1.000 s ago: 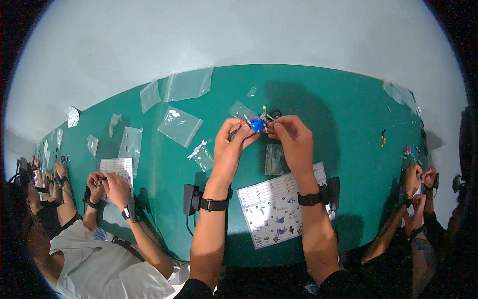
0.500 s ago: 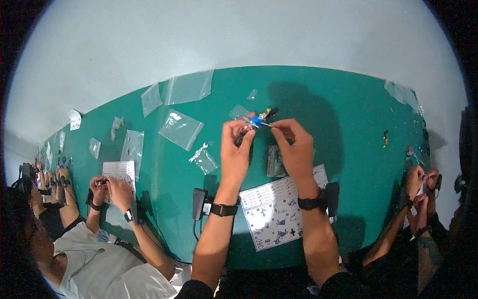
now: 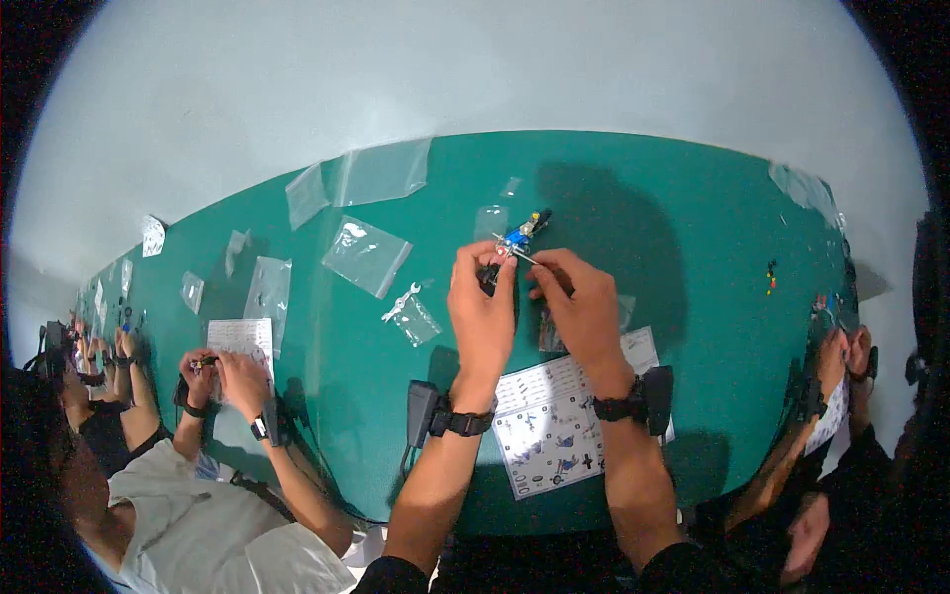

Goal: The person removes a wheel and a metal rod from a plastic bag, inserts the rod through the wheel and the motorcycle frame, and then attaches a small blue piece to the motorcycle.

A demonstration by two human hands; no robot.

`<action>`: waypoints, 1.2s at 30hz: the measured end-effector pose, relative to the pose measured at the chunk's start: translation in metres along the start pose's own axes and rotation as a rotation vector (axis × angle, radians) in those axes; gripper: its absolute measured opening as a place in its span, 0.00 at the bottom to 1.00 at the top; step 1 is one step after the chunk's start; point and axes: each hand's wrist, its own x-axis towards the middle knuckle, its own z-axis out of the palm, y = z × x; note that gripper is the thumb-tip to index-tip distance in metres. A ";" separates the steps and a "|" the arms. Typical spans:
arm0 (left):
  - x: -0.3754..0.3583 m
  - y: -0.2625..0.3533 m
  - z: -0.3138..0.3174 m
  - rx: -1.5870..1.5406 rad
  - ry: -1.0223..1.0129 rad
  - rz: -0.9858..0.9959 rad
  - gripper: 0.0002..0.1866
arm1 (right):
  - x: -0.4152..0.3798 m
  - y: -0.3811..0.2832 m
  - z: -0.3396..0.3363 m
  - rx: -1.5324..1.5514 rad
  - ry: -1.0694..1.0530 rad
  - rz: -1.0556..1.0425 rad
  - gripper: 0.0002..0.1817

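Observation:
In the head view, my left hand (image 3: 482, 315) pinches a small toy model (image 3: 517, 239) with blue, silver, yellow and black parts. The model is tilted, its yellow and black end pointing up and to the right. My right hand (image 3: 582, 305) is closed beside it, thumb and finger on a thin metal rod (image 3: 527, 259) that meets the model's lower side. The rod's far end is too small to make out. Below my hands a printed instruction sheet (image 3: 549, 436) with small drawings lies on the green table (image 3: 732, 327), partly covered by my right wrist.
Left of my hands lie a white wrench (image 3: 402, 300), a small clear bag (image 3: 420, 325) and a larger clear bag (image 3: 366, 257). A dark packet (image 3: 550, 332) sits beneath my right hand. Small coloured parts (image 3: 772, 279) lie to the right. Co-workers' hands (image 3: 236, 381) are at both sides.
My left hand has shifted slightly right and down, and my right hand slightly down and left, both still at the model. The right-hand co-worker's nearer hand has dropped below the table edge.

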 end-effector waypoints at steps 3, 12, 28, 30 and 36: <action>0.004 0.002 -0.002 -0.132 -0.047 -0.141 0.12 | 0.000 -0.002 -0.003 0.005 -0.004 -0.014 0.08; 0.007 0.000 -0.005 -0.365 -0.125 -0.277 0.11 | 0.000 -0.004 -0.002 -0.069 0.023 -0.065 0.07; 0.009 0.002 -0.008 -0.433 -0.165 -0.298 0.08 | 0.000 -0.006 -0.007 -0.132 0.063 -0.158 0.09; 0.009 0.003 -0.008 -0.435 -0.171 -0.308 0.10 | 0.000 -0.006 -0.006 -0.115 0.066 -0.167 0.09; 0.007 0.006 -0.007 -0.405 -0.187 -0.270 0.16 | 0.000 -0.007 -0.006 -0.108 0.061 -0.165 0.09</action>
